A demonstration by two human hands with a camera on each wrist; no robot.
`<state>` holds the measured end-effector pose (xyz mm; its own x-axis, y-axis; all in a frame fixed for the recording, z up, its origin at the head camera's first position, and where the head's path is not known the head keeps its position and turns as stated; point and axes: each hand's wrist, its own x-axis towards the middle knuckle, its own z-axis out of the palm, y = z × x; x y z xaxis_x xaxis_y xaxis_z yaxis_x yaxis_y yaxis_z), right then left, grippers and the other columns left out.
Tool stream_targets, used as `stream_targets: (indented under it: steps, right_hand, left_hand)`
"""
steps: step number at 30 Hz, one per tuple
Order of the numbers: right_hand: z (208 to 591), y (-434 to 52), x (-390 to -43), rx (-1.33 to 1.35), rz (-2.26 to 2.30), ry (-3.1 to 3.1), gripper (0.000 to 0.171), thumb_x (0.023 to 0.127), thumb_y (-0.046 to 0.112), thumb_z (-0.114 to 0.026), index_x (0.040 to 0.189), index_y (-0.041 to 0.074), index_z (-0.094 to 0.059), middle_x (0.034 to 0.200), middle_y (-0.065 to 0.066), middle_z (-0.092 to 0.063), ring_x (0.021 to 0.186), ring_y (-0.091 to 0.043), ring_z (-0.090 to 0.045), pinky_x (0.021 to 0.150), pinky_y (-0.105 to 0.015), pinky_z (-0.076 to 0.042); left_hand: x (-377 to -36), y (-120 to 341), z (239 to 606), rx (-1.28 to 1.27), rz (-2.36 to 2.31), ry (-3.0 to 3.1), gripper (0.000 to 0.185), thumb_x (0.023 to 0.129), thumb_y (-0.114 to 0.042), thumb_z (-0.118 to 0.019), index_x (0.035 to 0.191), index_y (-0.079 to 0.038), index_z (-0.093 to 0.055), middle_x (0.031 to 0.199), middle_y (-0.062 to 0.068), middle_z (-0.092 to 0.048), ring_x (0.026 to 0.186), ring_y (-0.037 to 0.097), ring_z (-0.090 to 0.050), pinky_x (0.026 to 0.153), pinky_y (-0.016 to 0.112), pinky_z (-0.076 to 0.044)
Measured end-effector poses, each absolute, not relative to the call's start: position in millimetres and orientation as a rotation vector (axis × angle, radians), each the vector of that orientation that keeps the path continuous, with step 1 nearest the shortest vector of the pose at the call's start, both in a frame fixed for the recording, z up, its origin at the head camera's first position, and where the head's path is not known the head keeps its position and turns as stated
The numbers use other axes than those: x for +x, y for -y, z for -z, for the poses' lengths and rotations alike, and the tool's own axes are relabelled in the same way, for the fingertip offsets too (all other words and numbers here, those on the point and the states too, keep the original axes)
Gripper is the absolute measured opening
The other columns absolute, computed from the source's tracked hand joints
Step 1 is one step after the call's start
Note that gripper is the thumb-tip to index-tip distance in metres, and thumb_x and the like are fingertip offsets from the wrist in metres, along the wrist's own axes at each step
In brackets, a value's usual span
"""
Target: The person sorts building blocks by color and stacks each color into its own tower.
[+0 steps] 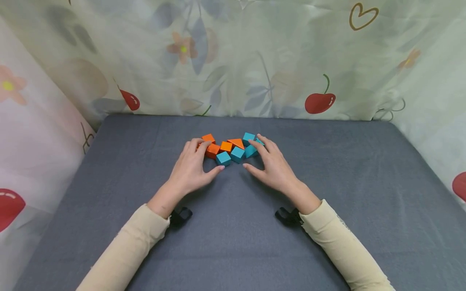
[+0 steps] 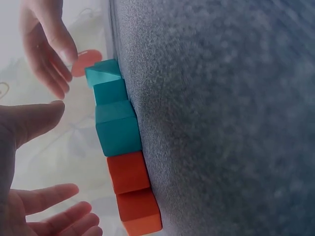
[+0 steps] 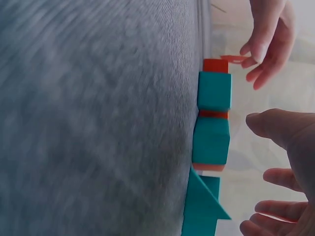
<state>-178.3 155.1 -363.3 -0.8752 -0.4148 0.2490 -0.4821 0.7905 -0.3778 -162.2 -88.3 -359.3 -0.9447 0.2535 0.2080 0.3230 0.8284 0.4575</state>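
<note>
Orange and blue wooden blocks lie in a tight cluster on the grey cloth. On the left are orange cubes [image 1: 212, 150], with an orange triangular block [image 1: 236, 143] toward the back middle. Two blue cubes [image 1: 238, 154] sit along the front. At the right end are another blue cube [image 1: 249, 138] and a blue triangular block [image 3: 202, 201]. My left hand [image 1: 191, 169] hovers at the left end, fingers spread over the orange cubes, thumb by the front blue cube [image 1: 223, 158]. My right hand [image 1: 274, 167] hovers at the right end, its fingertips overlapping the blue blocks. Neither hand grips a block.
Grey cloth [image 1: 233, 242] covers the table around the blocks. A patterned curtain [image 1: 255, 60] hangs behind the far edge and along both sides. Black wrist mounts [image 1: 181, 216] show under both cuffs.
</note>
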Motion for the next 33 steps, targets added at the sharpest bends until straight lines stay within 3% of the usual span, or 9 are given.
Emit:
stream_targets:
  steps: [11, 21, 33]
  right_hand:
    - [364.1, -138.4, -180.4, 0.787, -0.686, 2.832, 0.063, 0.089, 0.035, -0.069, 0.141, 0.008, -0.046, 0.153, -0.017, -0.031, 0.140, -0.034, -0.031, 0.112, -0.051, -0.034]
    - [364.0, -123.1, -185.1, 0.840, -0.652, 2.856, 0.050, 0.088, 0.035, -0.069, 0.130, 0.008, -0.059, 0.147, -0.017, -0.040, 0.134, -0.033, -0.038, 0.108, -0.050, -0.039]
    - [365.9, -108.0, -191.5, 0.873, -0.623, 2.847, 0.041, 0.087, 0.029, -0.072, 0.120, 0.006, -0.065, 0.118, -0.013, -0.055, 0.111, -0.029, -0.048, 0.097, -0.042, -0.044]
  left_hand:
    - [-162.7, 88.1, 361.1, -0.454, 0.786, 2.877, 0.065, 0.083, -0.036, -0.074, 0.134, -0.003, -0.051, 0.124, 0.014, -0.047, 0.113, 0.028, -0.044, 0.089, 0.041, -0.050]
    - [-164.8, 83.3, 360.7, -0.421, 0.793, 2.910, 0.049, 0.085, -0.027, -0.073, 0.123, -0.001, -0.058, 0.117, 0.015, -0.052, 0.105, 0.028, -0.050, 0.089, 0.042, -0.051]
    - [-167.4, 76.8, 363.9, -0.370, 0.938, 2.925, 0.032, 0.087, -0.022, -0.072, 0.110, -0.002, -0.062, 0.108, 0.013, -0.058, 0.095, 0.027, -0.056, 0.085, 0.041, -0.051]
